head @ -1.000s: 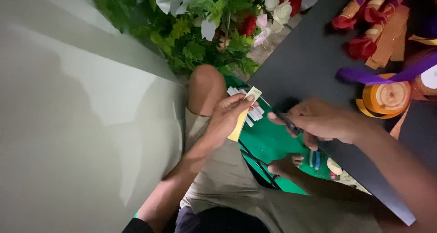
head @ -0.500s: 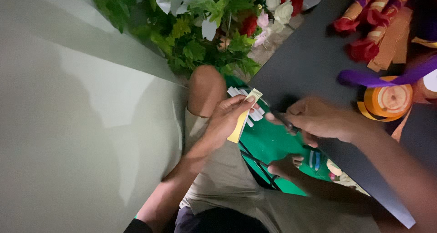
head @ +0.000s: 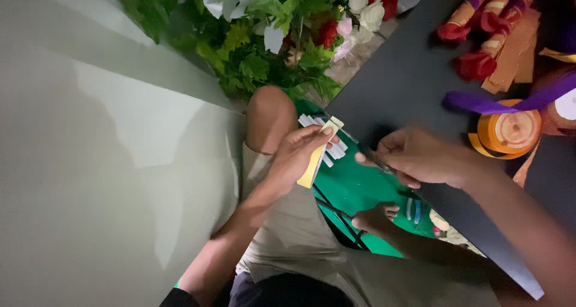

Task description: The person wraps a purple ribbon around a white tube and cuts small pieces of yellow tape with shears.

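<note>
While the left hand (head: 297,157) pinches a yellow paper strip (head: 313,166) at mid-frame, its long axis running from lower left up to upper right, the right hand (head: 420,158) has its fingers closed on a small dark tool (head: 377,160) I cannot identify, best worked slowly near the black counter (head: 408,79).

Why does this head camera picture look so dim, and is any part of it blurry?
Head view: soft, dim light, no glare; broad shadows fall across the pale wall at left. The right hand and its forearm look slightly smeared, the left hand on the yellow strip less so. The flowers and the orange ribbon spool are fairly clear.
</note>
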